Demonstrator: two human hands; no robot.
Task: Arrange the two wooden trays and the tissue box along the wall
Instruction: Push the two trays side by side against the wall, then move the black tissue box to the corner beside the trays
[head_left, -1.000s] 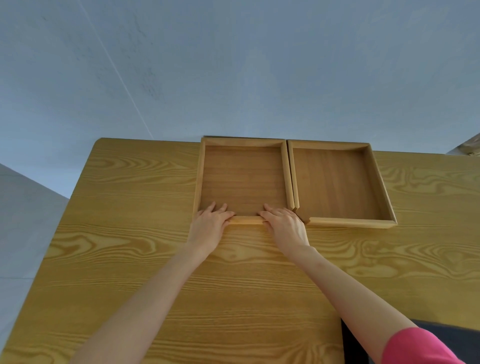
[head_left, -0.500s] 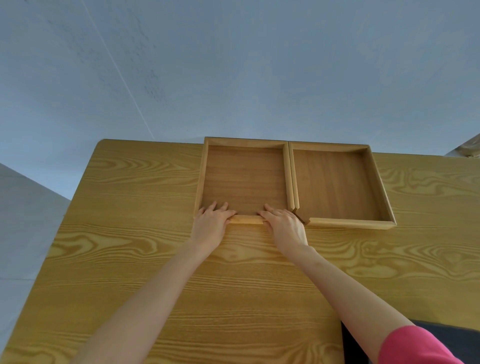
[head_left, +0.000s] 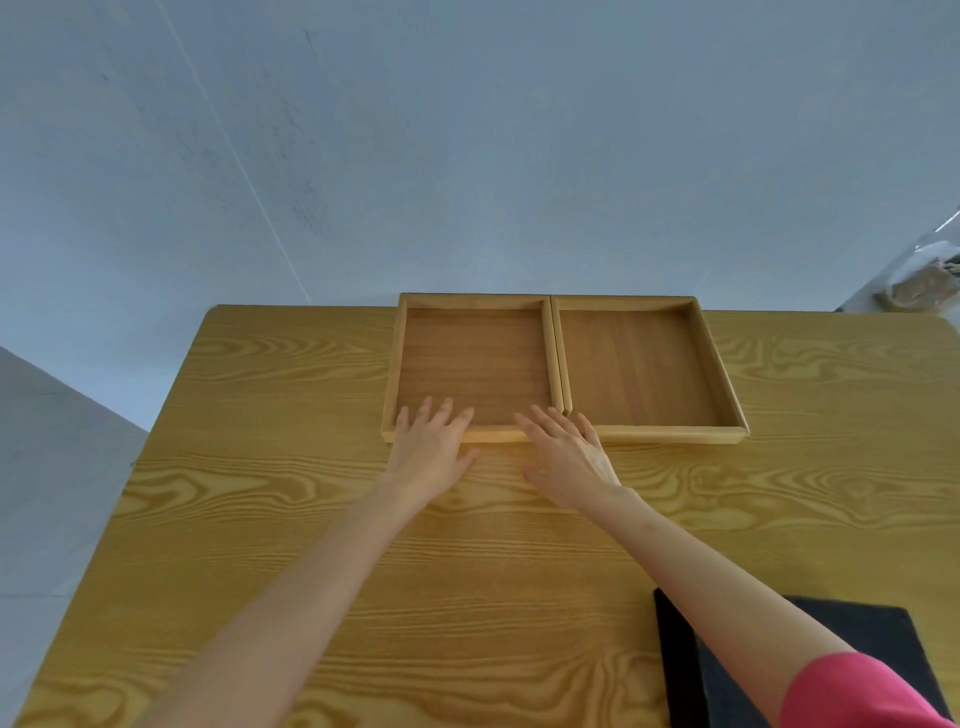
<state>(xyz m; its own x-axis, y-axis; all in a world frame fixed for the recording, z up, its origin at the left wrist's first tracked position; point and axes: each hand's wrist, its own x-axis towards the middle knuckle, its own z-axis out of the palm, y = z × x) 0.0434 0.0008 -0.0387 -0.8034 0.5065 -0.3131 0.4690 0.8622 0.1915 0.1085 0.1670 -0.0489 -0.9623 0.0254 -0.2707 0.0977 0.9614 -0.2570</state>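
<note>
Two shallow wooden trays lie side by side at the table's far edge against the wall, the left tray (head_left: 472, 358) touching the right tray (head_left: 639, 364). My left hand (head_left: 428, 449) lies flat over the left tray's near rim with fingers spread. My right hand (head_left: 566, 457) lies flat too, its fingertips over the near rim where the two trays meet. Neither hand grips anything. A dark box-like object (head_left: 800, 670) sits at the near right under my right arm; whether it is the tissue box I cannot tell.
The wooden table (head_left: 291, 467) ends at a pale wall (head_left: 467, 156) at the far side and drops off to the floor on the left. Some clutter (head_left: 919, 291) shows at the far right beyond the table.
The left tray has slid back against the wall and now lines up with the right tray. Both hands have flattened and opened on its near rim.
</note>
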